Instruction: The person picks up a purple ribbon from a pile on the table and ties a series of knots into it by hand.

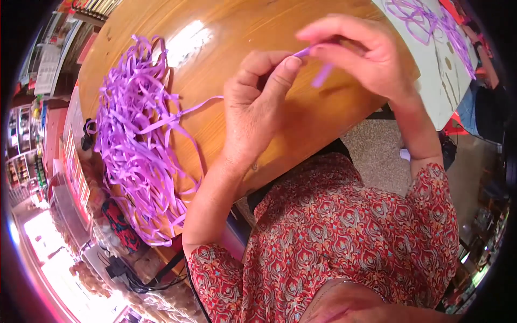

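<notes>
Standing farthest left, shelves: stocked with many small goods, well apart from the hands and too small to make out.
Red-and-black patterned item: lying left of the left forearm, just beside the lower part of the pile.
Purple ribbon pile: a big loose tangle of narrow lengths on the wooden table, left of the left hand and reaching down beside the left forearm.
Trailing strand: running from the pile to the outer side of the left hand, where it passes out of sight.
Left hand: curled, thumb pressed toward the bent forefinger, pinching purple ribbon at the tips.
Ribbon between the hands: a short stretch crossing from the left thumb tip toward the right thumb; a blurred piece hangs just below the right thumb.
Patterned red top: worn by the person, below and between the hands.
Right hand: half-spread and blurred, with a gap between forefinger and thumb; whether it grips the ribbon, I cannot tell.
White table: right of the right hand, bearing a second purple ribbon bundle.
Co-worker's forearm: farthest right, near that bundle.
</notes>
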A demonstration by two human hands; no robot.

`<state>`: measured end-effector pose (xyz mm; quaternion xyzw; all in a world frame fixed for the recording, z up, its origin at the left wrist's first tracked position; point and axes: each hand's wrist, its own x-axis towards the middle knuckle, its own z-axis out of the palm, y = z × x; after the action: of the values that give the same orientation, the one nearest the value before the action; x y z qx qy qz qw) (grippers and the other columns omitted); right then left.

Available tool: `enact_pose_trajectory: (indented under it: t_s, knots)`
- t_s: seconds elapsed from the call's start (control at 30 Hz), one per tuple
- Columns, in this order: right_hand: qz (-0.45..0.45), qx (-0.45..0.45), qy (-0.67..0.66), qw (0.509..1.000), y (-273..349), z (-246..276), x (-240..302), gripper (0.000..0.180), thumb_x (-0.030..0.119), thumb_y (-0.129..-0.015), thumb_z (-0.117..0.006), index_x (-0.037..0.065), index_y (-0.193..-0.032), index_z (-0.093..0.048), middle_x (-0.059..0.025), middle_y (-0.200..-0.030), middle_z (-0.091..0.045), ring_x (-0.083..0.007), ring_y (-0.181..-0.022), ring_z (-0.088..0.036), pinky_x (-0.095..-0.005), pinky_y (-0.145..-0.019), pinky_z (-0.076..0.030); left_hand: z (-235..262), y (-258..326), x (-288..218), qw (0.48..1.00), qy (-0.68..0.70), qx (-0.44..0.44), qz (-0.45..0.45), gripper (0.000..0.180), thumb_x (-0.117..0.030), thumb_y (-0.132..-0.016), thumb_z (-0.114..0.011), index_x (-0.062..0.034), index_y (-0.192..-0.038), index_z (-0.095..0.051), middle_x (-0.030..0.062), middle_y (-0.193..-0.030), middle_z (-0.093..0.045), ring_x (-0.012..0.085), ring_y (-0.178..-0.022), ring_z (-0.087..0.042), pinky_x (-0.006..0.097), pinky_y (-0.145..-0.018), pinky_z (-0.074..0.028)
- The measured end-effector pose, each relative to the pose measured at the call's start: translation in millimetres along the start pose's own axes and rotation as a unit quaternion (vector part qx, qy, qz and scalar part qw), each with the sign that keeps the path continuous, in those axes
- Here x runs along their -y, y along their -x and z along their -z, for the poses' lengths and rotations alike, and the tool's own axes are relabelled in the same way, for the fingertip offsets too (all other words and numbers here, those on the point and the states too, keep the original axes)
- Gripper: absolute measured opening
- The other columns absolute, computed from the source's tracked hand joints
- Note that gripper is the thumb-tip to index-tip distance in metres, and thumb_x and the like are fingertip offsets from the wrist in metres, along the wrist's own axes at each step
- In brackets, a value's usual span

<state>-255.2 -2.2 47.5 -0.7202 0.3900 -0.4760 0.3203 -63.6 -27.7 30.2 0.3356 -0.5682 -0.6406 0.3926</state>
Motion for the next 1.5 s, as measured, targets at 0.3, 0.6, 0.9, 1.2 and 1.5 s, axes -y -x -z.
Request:
enact_pose_trajectory:
  t_s: [0.3,0.6,0.9,1.2,1.5]
  knots:
    - [-0.033,-0.018,0.105,0.994,27,23,-28,0.015,-0.008,-0.081,-0.060,-0.004,-0.095,-0.063,-0.0072,-0.089,-0.061,-0.0132,-0.079,-0.056,-0.0219,-0.067,-0.042,68,7,12,0.870,-0.440,-0.125,-0.184,0.014,-0.002,-0.077,-0.066,0.0006,-0.090,-0.064,0.0096,-0.077,-0.057,0.0222,-0.070,-0.056,0.030,-0.063,-0.044]
    - [0.144,-0.003,0.207,0.968,-1,-28,-1,0.021,-0.005,-0.077,-0.063,0.000,-0.097,-0.065,-0.0103,-0.079,-0.062,-0.0233,-0.070,-0.060,-0.0285,-0.062,-0.048,7,1,11,0.989,-0.066,-0.033,-0.129,0.029,-0.011,-0.089,-0.060,0.0017,-0.115,-0.056,0.0074,-0.100,-0.060,0.0132,-0.093,-0.056,0.026,-0.078,-0.046]
    - [0.134,-0.056,0.236,0.961,8,-20,-7,0.023,-0.005,-0.075,-0.068,-0.002,-0.097,-0.064,-0.0096,-0.079,-0.064,-0.0186,-0.069,-0.061,-0.0243,-0.060,-0.046,6,6,15,0.999,0.014,-0.048,-0.006,0.010,-0.007,-0.085,-0.064,0.0003,-0.092,-0.064,-0.0016,-0.079,-0.061,0.0038,-0.071,-0.052,0.018,-0.065,-0.044]
    - [0.159,-0.074,0.219,0.960,11,3,-13,0.028,0.001,-0.073,-0.070,-0.003,-0.100,-0.064,-0.0114,-0.087,-0.065,-0.0225,-0.078,-0.061,-0.0284,-0.067,-0.048,6,8,7,0.995,-0.006,-0.077,0.057,0.012,-0.010,-0.087,-0.063,0.0005,-0.091,-0.064,-0.0038,-0.078,-0.058,0.0025,-0.071,-0.048,0.017,-0.062,-0.038]
    - [0.236,-0.018,0.326,0.915,7,-7,-8,0.038,0.006,-0.059,-0.075,0.003,-0.096,-0.068,-0.0066,-0.086,-0.063,-0.0213,-0.073,-0.056,-0.0311,-0.063,-0.042,4,9,8,0.997,-0.025,-0.052,0.059,0.012,-0.010,-0.087,-0.062,0.0011,-0.092,-0.063,-0.0035,-0.078,-0.057,0.0028,-0.071,-0.047,0.017,-0.063,-0.039]
